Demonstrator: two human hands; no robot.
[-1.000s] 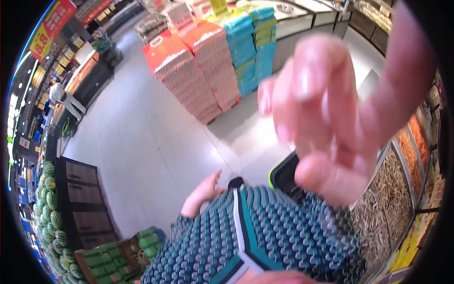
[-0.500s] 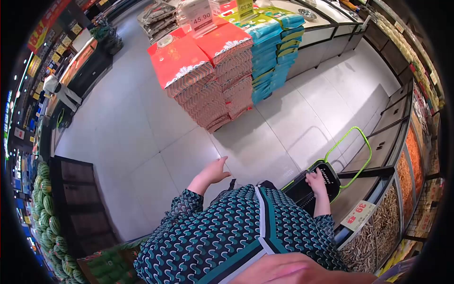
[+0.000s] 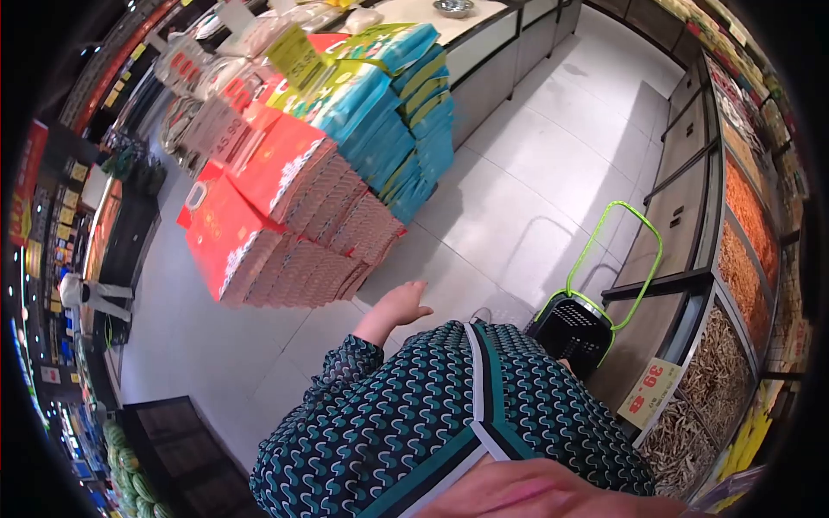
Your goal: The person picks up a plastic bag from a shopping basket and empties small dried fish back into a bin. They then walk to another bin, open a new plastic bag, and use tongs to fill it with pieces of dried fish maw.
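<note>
My left hand [image 3: 403,304] is held out over the floor in front of my body, fingers stretched forward and thumb apart, holding nothing. It is nearest to the stack of red packs [image 3: 259,194]. Of my right hand [image 3: 566,365] only a sliver shows beside the patterned top, at the near edge of a black basket [image 3: 574,326]; its fingers are hidden. The basket stands low at my right, with its bright green handle [image 3: 660,250] raised.
Blue and green packs [image 3: 414,138] are stacked behind the red ones. Bins of dried goods [image 3: 717,350] with a price sign [image 3: 649,393] line the right side. Watermelons [image 3: 125,457] lie at the lower left. A person [image 3: 95,293] is at the far left.
The view has turned, and the stacked packs appear further left and nearer. My right hand has moved down, from over the basket to almost hidden beside my body. My left hand stays stretched out.
</note>
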